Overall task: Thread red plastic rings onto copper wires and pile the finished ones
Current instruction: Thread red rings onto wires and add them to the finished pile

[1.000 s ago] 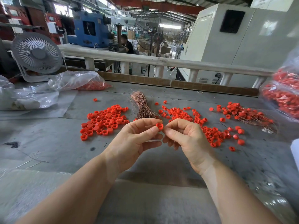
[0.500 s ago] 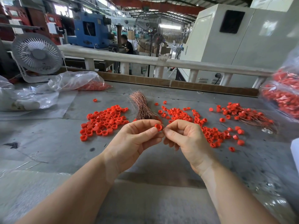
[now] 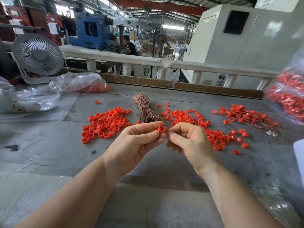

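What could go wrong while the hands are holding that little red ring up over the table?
The left hand only pinches the red ring at its fingertips, so it might slip and drop among the loose rings below. The right hand seems to pinch a wire too thin to see clearly, which could miss the hole or bend. A slip might also scatter the finished pile.

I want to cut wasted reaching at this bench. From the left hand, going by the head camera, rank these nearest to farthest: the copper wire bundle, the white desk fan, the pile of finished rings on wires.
From the left hand:
1. Copper wire bundle, just beyond the fingertips at centre.
2. Pile of finished rings on wires, far right, past the right hand.
3. White desk fan, back left edge of the table.
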{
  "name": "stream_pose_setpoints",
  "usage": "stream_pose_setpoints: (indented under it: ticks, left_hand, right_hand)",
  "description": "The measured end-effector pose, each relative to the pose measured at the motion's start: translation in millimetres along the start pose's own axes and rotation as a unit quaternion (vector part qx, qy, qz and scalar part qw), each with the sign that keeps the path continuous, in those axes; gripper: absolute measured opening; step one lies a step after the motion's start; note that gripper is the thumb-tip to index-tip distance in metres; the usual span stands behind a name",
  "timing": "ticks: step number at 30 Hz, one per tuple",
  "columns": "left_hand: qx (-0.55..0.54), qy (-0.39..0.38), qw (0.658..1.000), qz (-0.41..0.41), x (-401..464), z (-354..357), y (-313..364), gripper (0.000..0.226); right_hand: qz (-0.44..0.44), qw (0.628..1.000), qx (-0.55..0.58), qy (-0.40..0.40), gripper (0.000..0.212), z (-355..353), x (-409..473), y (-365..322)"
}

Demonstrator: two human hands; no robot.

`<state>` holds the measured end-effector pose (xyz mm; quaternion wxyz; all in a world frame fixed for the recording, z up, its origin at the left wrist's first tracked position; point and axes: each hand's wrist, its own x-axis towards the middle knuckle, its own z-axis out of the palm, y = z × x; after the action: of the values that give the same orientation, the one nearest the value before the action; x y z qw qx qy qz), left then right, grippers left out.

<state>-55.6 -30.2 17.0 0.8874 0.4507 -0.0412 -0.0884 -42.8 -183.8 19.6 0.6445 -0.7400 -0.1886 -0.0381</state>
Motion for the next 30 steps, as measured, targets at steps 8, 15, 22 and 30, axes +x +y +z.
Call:
stream_pose_setpoints:
  ticks: [8, 15, 22, 30]
  left_hand:
    - [0.006, 0.017, 1.000, -0.007, -0.6, 2.6, -1.5, 0.022]
    - [0.005, 0.015, 1.000, -0.001, -0.8, 3.3, -1.8, 0.023]
    - [0.009, 0.023, 1.000, 0.011, -0.7, 3.7, -2.3, 0.022]
    - [0.003, 0.024, 1.000, 0.017, -1.2, 4.6, -2.8, 0.023]
  right_hand:
    - [0.003, 1.000, -0.012, 0.001, 0.030, -1.9, -1.2, 0.9]
    - [0.003, 1.000, -0.018, 0.000, 0.029, -2.1, -1.2, 0.9]
    - [0.007, 1.000, -0.007, 0.005, 0.024, -1.7, -0.9, 0.9]
    - [0.023, 1.000, -0.007, -0.008, 0.031, -2.7, -1.4, 0.7]
